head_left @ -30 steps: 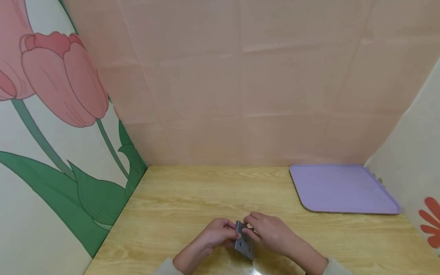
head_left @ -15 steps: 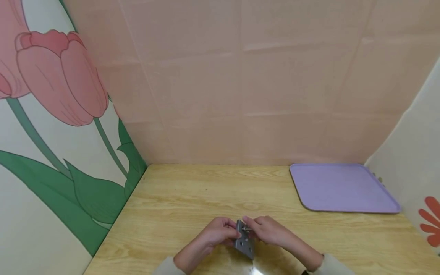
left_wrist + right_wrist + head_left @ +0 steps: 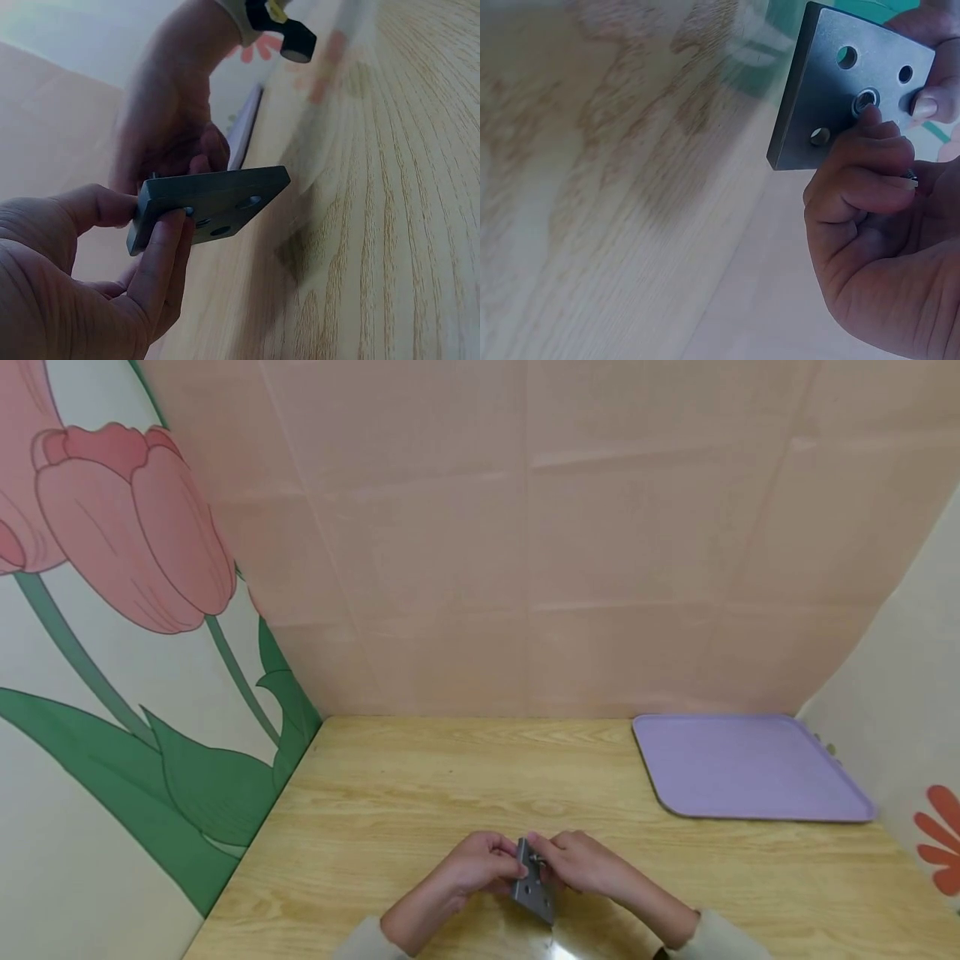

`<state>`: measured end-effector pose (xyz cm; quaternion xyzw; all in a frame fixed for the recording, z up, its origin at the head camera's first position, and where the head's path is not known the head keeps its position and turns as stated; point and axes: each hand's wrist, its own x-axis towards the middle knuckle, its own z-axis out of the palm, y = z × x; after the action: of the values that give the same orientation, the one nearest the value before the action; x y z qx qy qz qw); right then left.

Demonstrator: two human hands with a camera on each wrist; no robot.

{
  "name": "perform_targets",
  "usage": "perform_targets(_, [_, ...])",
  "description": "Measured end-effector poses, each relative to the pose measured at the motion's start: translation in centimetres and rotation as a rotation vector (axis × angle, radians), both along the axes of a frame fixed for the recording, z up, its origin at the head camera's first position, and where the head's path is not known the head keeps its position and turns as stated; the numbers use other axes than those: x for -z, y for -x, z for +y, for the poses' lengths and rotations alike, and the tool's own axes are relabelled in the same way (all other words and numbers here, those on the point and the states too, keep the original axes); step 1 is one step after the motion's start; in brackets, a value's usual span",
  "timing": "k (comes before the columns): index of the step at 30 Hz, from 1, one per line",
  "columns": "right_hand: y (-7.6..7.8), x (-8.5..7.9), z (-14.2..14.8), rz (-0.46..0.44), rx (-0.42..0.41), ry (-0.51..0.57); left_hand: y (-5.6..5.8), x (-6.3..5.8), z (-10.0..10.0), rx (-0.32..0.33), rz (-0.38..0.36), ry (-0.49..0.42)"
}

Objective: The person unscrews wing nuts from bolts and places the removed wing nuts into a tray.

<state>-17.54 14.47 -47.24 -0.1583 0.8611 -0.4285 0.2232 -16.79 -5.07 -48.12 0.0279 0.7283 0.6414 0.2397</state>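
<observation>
My left hand (image 3: 476, 867) pinches a thick grey metal plate (image 3: 532, 895) by its upper corner, thumb on one face and fingers on the other. The plate is tilted above the table and has several round holes, seen best in the right wrist view. From its face a small metal bolt (image 3: 537, 859) sticks out towards my right hand (image 3: 588, 864), whose curled fingers and thumb pinch it. In the right wrist view those fingers cover most of the bolt, leaving a shiny bit (image 3: 911, 178) between them. A left fingertip (image 3: 176, 221) rests by a hole on the plate's back.
A flat purple tray (image 3: 750, 768) lies at the back right of the wooden table (image 3: 390, 793). Pink covering hangs behind the table (image 3: 420, 568), and a tulip-printed panel (image 3: 142, 543) stands at the left. A black strap (image 3: 281, 30) circles the right wrist.
Over the last second my right hand has shifted its fingers round the bolt, showing more of the plate's face. The left hand and plate stay nearly still.
</observation>
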Motion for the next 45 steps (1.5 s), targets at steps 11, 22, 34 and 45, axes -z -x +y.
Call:
perform_targets(11, [-0.12,-0.08,-0.33,0.045,0.017,-0.062,0.02,0.01,-0.08,0.01,0.004,-0.003])
perform_targets(22, [-0.18,-0.3,-0.07,0.334,-0.102,-0.173,-0.06,0.22,-0.31,-0.001,0.007,-0.022])
perform_targets(34, [-0.42,-0.22,0.27,0.949,-0.228,-0.43,-0.18,0.42,-0.22,-0.038,0.012,-0.015])
perform_targets(45, [0.01,0.0,0.58,1.204,-0.312,-0.45,-0.18,0.1,-0.54,-0.009,0.018,-0.015])
